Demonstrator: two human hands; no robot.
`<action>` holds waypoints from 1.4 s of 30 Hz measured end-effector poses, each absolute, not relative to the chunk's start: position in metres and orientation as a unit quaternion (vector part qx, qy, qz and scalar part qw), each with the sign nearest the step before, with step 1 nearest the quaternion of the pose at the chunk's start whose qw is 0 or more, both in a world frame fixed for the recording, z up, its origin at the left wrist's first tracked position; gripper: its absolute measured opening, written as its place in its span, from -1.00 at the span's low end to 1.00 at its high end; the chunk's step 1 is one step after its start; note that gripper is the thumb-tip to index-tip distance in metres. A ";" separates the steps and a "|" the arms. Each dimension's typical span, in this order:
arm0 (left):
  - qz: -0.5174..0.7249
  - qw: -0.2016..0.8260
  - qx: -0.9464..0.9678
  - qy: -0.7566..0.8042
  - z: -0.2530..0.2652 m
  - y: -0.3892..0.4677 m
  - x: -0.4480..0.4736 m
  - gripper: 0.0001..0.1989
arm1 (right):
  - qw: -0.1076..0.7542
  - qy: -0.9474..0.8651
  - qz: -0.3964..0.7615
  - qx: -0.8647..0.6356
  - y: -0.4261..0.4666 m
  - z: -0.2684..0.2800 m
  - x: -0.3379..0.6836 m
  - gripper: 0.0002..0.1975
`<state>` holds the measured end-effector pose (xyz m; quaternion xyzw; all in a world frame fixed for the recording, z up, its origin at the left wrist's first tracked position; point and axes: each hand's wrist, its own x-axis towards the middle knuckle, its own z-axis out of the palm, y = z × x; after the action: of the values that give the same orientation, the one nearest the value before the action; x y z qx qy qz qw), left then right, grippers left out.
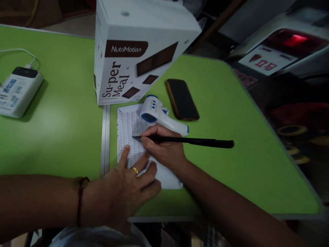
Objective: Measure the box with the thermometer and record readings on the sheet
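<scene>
My right hand (164, 145) grips a black pen (203, 141), its tip touching a white sheet of paper (128, 120) covered in rows of small handwriting. The lower right part of the sheet looks blank. With fingers spread, my left hand (133, 181) rests on the paper's lower left part; a gold ring and a dark red cord bracelet are on it. Just beyond my right hand, a white and blue infrared thermometer (159, 115) lies across the paper's upper right corner.
A tall white NutriMotion box (128, 68) stands behind the paper. To its right lies a phone (182, 99) in a brown case. A white power bank (20, 91) with a cable is at the left on the green table (64, 137). A metal seam (105, 137) divides the tabletop.
</scene>
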<state>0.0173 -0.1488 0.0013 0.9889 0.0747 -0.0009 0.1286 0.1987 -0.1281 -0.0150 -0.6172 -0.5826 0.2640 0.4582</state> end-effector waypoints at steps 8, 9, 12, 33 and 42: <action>-0.008 0.128 0.989 0.075 0.002 -0.149 0.017 0.21 | 0.463 -0.587 0.261 -0.611 -0.128 -0.015 0.199 -0.94; -0.015 0.130 0.989 0.074 0.002 -0.149 0.018 0.21 | 0.462 -0.586 0.260 -0.613 -0.128 -0.016 0.199 -0.94; -0.035 0.139 0.987 0.067 0.005 -0.147 0.019 0.19 | 0.461 -0.580 0.253 -0.622 -0.127 -0.015 0.199 -0.93; 0.012 0.121 0.989 0.078 -0.001 -0.149 0.017 0.19 | 0.470 -0.578 0.254 -0.617 -0.127 -0.017 0.200 -0.93; 0.003 0.131 0.989 0.068 -0.002 -0.149 0.018 0.24 | 0.467 -0.590 0.274 -0.599 -0.129 -0.015 0.200 -0.93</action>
<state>0.0179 -0.1485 -0.0020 0.9890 0.0682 0.0033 0.1312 0.2000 -0.1295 -0.0150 -0.5987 -0.5899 0.2740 0.4675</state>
